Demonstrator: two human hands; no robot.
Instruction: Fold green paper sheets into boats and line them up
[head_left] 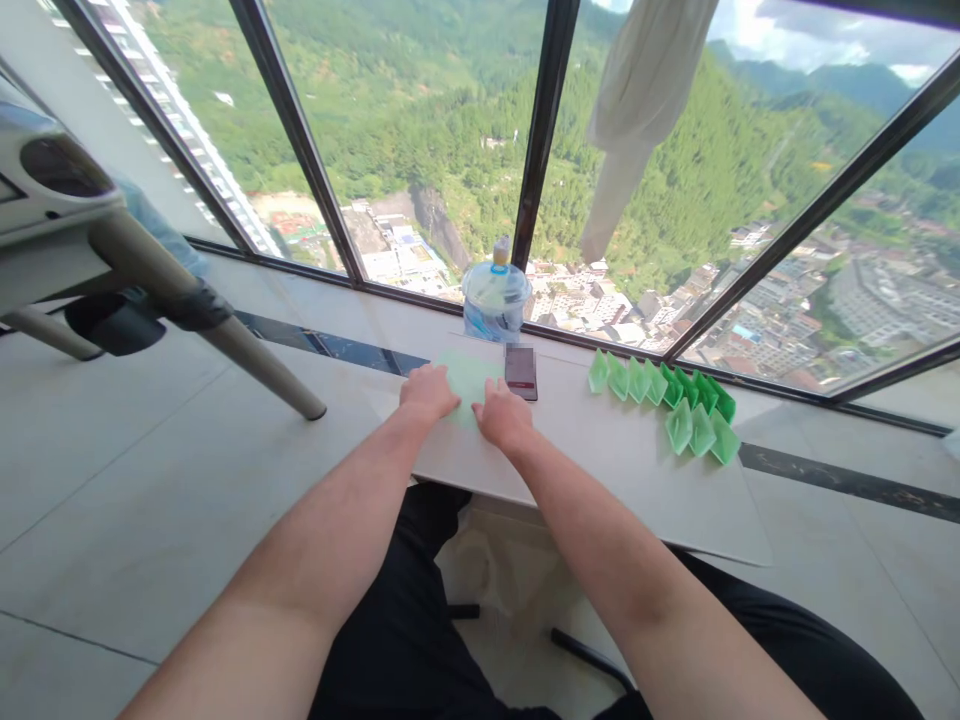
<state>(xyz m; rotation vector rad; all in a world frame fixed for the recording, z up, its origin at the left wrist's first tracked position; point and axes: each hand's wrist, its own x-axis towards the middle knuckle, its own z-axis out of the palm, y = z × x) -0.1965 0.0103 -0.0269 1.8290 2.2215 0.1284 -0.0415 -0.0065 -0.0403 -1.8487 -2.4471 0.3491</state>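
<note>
A sheet of pale green paper (471, 372) lies on the small white table in front of me. My left hand (429, 390) presses on its left edge, fingers curled and closed at the paper. On the right side of the same sheet, my right hand (502, 412) has its fingers bent down onto the paper, the thumb pointing inward. The fingertips are partly hidden, so the exact grip is hard to make out. Just beyond my right hand, a dark phone (521, 372) lies on the table.
Several folded green paper boats (679, 400), pale and darker, stand in rows at the table's right (660, 500). A large clear water bottle (495, 300) stands behind the table by the window. At left, a beige-legged appliance (210, 310) stands on the tiled floor. A curtain (645, 90) hangs ahead.
</note>
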